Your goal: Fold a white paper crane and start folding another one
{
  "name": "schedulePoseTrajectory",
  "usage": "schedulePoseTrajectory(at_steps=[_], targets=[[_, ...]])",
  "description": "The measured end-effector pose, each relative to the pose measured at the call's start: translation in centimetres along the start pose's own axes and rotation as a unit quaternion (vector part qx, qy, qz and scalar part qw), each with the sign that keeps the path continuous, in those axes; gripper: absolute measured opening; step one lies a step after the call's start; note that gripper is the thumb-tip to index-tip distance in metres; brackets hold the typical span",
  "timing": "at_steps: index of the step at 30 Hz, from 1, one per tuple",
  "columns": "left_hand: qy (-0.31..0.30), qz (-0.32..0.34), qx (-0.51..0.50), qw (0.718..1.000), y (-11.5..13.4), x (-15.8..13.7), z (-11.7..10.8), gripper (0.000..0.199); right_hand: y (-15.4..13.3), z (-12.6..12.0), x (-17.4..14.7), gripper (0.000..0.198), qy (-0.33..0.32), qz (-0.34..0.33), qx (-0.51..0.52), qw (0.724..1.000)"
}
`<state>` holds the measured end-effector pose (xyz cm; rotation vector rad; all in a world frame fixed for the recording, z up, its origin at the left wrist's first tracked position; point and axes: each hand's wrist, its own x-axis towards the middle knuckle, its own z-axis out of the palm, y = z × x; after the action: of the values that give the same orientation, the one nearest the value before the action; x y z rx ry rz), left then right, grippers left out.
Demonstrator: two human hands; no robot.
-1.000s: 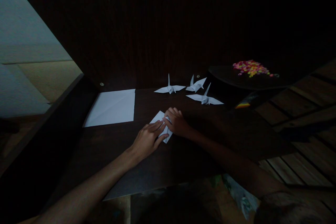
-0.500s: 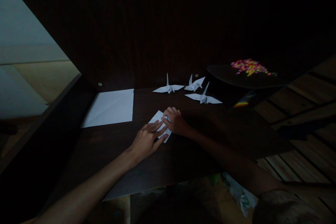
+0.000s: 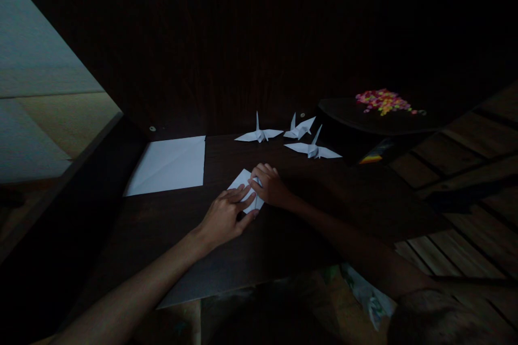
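A small folded sheet of white paper lies on the dark wooden desk in the middle of the head view. My left hand rests on its near left part, fingers spread and flat, with the thumb at the near edge. Across the far right part, my right hand is closed on the paper, its fingers curled and bunched. Both hands touch near the centre fold and cover much of the sheet. Beyond them stand three white origami cranes, one at the left, one behind and one nearer.
A larger creased white sheet lies at the left of the desk. On a raised rounded shelf at the right sits a heap of small pink, red and yellow pieces. A dark side panel bounds the left.
The folded paper's near corner stuck out past my left thumb and now shows less, its lower edge shorter. My hands have hardly moved. The whole view has shifted slightly.
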<state>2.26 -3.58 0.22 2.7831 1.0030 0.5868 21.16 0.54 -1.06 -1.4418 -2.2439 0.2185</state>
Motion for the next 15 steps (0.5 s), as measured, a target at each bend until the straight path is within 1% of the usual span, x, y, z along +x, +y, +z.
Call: schedulePoseTrajectory(at_steps=[7,15], targets=[[-0.003,-0.010,-0.016,1.000,0.00,-0.02,-0.04,0.044,-0.28,-0.31,0.02,0.008,-0.003,0.005,-0.005,1.000],[-0.014,-0.023,0.001,1.000,-0.10,0.02,0.12,0.049,-0.41,-0.42,0.00,0.008,-0.001,0.005,-0.007,1.000]])
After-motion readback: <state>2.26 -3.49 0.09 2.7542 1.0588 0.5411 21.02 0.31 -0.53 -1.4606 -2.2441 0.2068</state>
